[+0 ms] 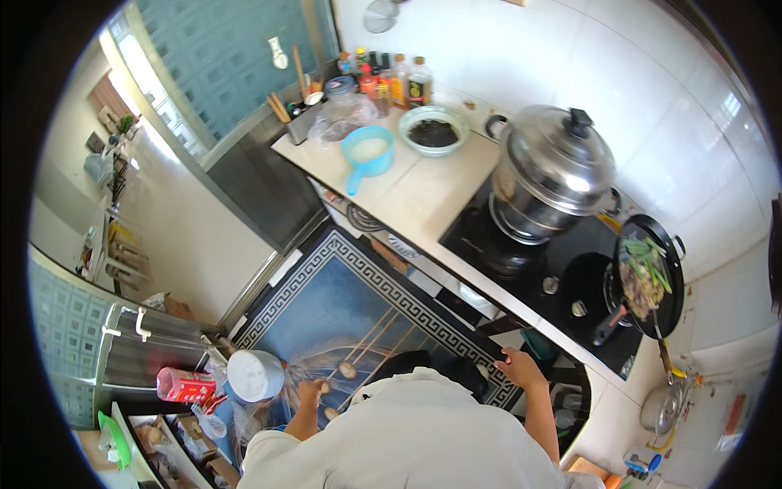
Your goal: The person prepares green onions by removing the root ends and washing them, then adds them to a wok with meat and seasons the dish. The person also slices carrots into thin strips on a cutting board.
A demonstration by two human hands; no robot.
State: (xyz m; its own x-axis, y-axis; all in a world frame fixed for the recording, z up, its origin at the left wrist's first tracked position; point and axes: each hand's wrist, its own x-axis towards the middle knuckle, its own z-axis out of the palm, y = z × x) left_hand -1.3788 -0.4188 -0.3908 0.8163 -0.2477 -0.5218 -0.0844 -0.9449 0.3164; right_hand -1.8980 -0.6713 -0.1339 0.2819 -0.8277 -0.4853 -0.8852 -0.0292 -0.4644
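Note:
My left hand (311, 389) hangs low over the patterned floor mat (342, 275), near a white bucket (255, 375); whether its fingers hold anything is unclear. My right hand (518, 368) is raised beside the counter's front edge, fingers partly curled, with nothing seen in it. On the black gas hob (489, 263) stands a large lidded steel steamer pot (550, 171). To its right, a black wok (669, 287) holds cooked food with green stalks (644, 275), a utensil resting in it. A blue plastic dipper (369, 150) and a bowl of dark food (432, 131) stand on the counter.
Sauce bottles (397, 79) line the wall behind a plastic bag (345, 113) and a utensil holder (302, 125). A small lidded steel pot (665, 408) stands at the right. Shelves with boxes (195, 437) and a red package (185, 385) are at lower left, below a doorway.

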